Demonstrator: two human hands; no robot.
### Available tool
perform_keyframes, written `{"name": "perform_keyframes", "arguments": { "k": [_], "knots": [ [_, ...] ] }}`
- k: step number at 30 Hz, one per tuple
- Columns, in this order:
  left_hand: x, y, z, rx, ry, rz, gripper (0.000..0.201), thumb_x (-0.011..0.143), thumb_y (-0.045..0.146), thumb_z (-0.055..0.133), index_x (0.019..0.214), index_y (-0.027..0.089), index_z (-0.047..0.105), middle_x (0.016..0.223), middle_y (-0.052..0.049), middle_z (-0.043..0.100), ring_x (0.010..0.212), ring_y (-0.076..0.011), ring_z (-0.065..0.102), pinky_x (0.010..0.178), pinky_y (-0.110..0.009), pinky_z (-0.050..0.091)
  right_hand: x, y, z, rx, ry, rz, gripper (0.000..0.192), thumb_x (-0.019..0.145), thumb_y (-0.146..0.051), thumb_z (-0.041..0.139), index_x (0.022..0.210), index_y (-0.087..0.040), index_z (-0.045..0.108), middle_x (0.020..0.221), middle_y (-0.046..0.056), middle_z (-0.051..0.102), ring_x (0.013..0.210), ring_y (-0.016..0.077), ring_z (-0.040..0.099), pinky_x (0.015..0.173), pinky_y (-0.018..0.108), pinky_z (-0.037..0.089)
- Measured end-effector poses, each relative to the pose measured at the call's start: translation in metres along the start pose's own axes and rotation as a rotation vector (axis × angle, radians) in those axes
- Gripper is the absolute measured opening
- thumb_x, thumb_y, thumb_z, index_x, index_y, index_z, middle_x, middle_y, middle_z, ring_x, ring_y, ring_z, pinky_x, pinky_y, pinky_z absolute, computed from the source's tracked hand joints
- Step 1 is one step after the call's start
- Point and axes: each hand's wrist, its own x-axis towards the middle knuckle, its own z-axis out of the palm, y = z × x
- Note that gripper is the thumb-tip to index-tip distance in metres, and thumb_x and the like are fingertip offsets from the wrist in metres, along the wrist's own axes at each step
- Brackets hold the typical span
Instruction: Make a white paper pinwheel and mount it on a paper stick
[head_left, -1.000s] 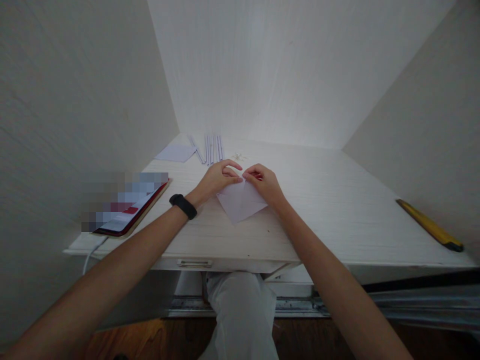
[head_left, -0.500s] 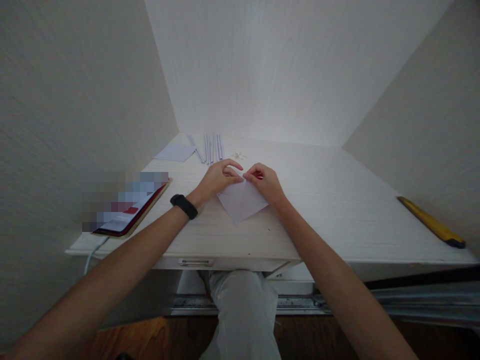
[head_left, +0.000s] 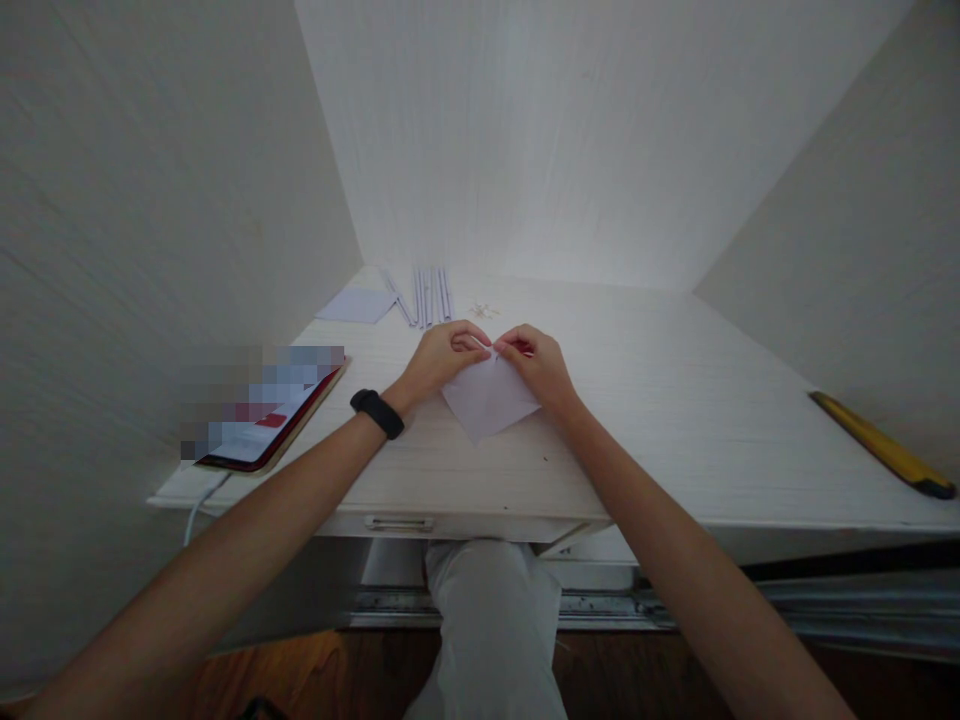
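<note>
A square sheet of white paper (head_left: 491,398) lies turned cornerwise on the white desk in front of me. My left hand (head_left: 450,352) pinches its far corner between thumb and forefinger. From the other side, my right hand (head_left: 531,358) is closed on the same corner, its fingertips almost touching those of the left. The fingers hide the corner itself, though a tiny dark mark shows beside them. Just beyond my hands lies a small heap of pale little bits (head_left: 484,311). Several thin rolled paper tubes (head_left: 431,296) rest to the far left.
More flat white paper (head_left: 356,306) sits by the left wall. A tablet-like device (head_left: 262,425) with a partly blurred screen leans at the left, a white cable (head_left: 196,508) running from it. A yellow utility knife (head_left: 881,445) lies at the right. Walls enclose the desk (head_left: 675,420).
My fingertips have come closer together at the paper's far corner, and a small dark mark now shows there. The whole view has shifted slightly; the other things stay in place.
</note>
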Motion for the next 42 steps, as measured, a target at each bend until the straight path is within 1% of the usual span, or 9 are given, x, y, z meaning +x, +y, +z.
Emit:
{"name": "perform_keyframes", "arguments": {
  "k": [5,11,17,21,26,30,34,37,42],
  "knots": [
    [0.000,0.001,-0.002,0.013,0.019,-0.011,0.018,0.063,0.023,0.069,0.079,0.015,0.064,0.070,-0.002,0.067,0.063,-0.0120,0.061,0.056,-0.021,0.043,0.000,0.002,0.000,-0.009,0.015,0.008,0.013,0.074,-0.030,0.059,0.072,-0.018,0.062,0.075,0.003,0.062,0.072,0.0154,0.055,0.069,0.030,0.043],
    [-0.002,0.004,0.000,0.061,0.014,-0.012,0.014,0.066,0.023,0.067,0.076,0.015,0.064,0.070,-0.002,0.065,0.064,-0.0113,0.059,0.058,-0.022,0.044,-0.001,-0.003,-0.001,-0.054,0.008,0.019,0.010,0.072,-0.028,0.059,0.071,-0.018,0.058,0.074,0.002,0.059,0.068,0.0142,0.053,0.067,0.029,0.043],
    [-0.003,0.006,0.001,0.112,0.043,0.026,0.014,0.070,0.028,0.064,0.075,0.015,0.065,0.071,-0.004,0.066,0.067,-0.0134,0.060,0.060,-0.023,0.045,-0.003,-0.009,0.001,-0.058,0.010,0.017,0.007,0.072,-0.024,0.057,0.068,-0.019,0.054,0.072,0.001,0.057,0.067,0.0135,0.052,0.066,0.028,0.043],
    [-0.003,0.005,0.001,0.105,0.041,0.025,0.015,0.070,0.029,0.064,0.073,0.014,0.065,0.072,-0.004,0.066,0.069,-0.0139,0.060,0.062,-0.024,0.045,-0.004,-0.012,0.002,-0.047,0.007,0.013,0.007,0.070,-0.022,0.056,0.065,-0.019,0.051,0.070,0.001,0.055,0.066,0.0126,0.051,0.065,0.027,0.043],
    [-0.003,0.007,0.000,0.024,0.038,-0.007,0.015,0.068,0.030,0.064,0.071,0.015,0.065,0.070,-0.002,0.065,0.065,-0.0123,0.057,0.058,-0.023,0.042,-0.001,-0.006,0.001,0.093,-0.036,0.037,0.014,0.071,-0.031,0.058,0.068,-0.018,0.055,0.069,0.001,0.056,0.066,0.0128,0.052,0.066,0.027,0.043],
    [-0.005,0.013,-0.001,-0.070,0.021,-0.102,0.017,0.066,0.031,0.065,0.071,0.015,0.065,0.062,0.001,0.060,0.054,-0.0090,0.050,0.049,-0.021,0.035,0.000,-0.005,-0.001,0.276,-0.117,0.113,0.021,0.068,-0.038,0.063,0.071,-0.018,0.057,0.069,0.000,0.058,0.065,0.0120,0.051,0.059,0.024,0.040],
    [-0.006,0.015,-0.002,-0.153,-0.029,-0.182,0.020,0.066,0.033,0.066,0.074,0.016,0.065,0.058,0.002,0.058,0.048,-0.0083,0.046,0.044,-0.021,0.029,-0.003,-0.014,-0.003,0.405,-0.149,0.177,0.026,0.065,-0.040,0.068,0.071,-0.018,0.057,0.067,-0.001,0.057,0.061,0.0104,0.050,0.054,0.022,0.037],
    [-0.007,0.015,-0.003,-0.192,-0.078,-0.198,0.020,0.066,0.034,0.066,0.075,0.016,0.064,0.061,0.001,0.059,0.049,-0.0088,0.048,0.043,-0.020,0.030,-0.005,-0.019,-0.004,0.447,-0.171,0.205,0.027,0.064,-0.041,0.069,0.072,-0.018,0.057,0.066,-0.002,0.055,0.060,0.0097,0.049,0.052,0.022,0.036],
    [-0.008,0.016,-0.002,-0.168,-0.112,-0.191,0.021,0.066,0.035,0.068,0.075,0.017,0.063,0.061,0.001,0.060,0.049,-0.0084,0.049,0.044,-0.020,0.032,-0.008,-0.022,-0.005,0.437,-0.201,0.227,0.031,0.062,-0.043,0.071,0.073,-0.018,0.057,0.065,-0.002,0.054,0.060,0.0096,0.048,0.050,0.021,0.034]
  ]
}}
